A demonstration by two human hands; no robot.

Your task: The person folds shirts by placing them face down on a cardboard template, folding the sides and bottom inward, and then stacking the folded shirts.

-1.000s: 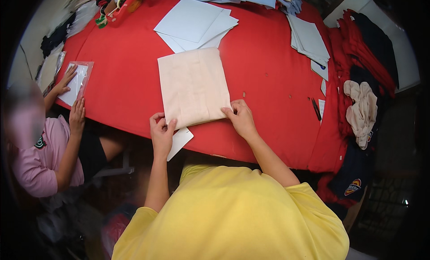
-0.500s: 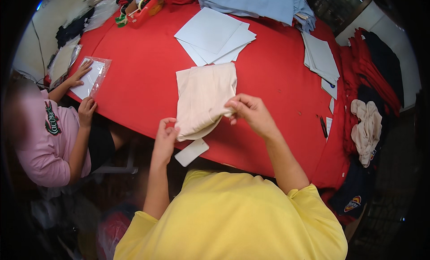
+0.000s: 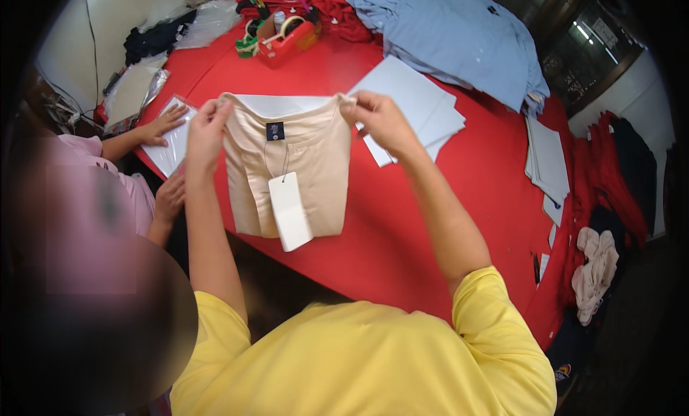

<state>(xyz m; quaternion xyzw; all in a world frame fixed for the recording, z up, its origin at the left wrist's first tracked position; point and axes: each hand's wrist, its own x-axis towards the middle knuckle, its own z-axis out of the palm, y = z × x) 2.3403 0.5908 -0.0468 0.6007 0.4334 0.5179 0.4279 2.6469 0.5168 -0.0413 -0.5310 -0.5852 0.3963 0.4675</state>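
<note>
- Firstly, cream garment (image 3: 321, 179), one, folded into a rectangle; stretched between both hands at the near left side of the counter, neckline uppermost; whether its lower end touches the counter cannot be told.
- Neck label (image 3: 275, 131), dark, small, inside the neckline.
- Swing tag (image 3: 290, 214), white, oblong, hanging by a looped string down the garment's front.
- Left hand (image 3: 207, 133): grip pinched on the left end of the neckline.
- Right hand (image 3: 384, 123): grip pinched on the right end of the neckline.
- Counter (image 3: 430, 222), covered in red.
- White sheets (image 3: 405, 100), loosely fanned, lying just beyond the right hand.
- Tape dispenser (image 3: 298, 41), red, near the far edge.
- Light blue garments (image 3: 459, 50), heaped at the far right.
- White stack (image 3: 547, 158), near the right edge.
- Black tool (image 3: 536, 268), slim, nearer than that stack.
- Crumpled beige cloth (image 3: 594, 272), at the right, beside dark and red garments (image 3: 619, 179).
- Clear packet (image 3: 171, 150) with white contents, at the left; a pink-shirted co-worker's hand (image 3: 162, 127) rests on it.
</note>
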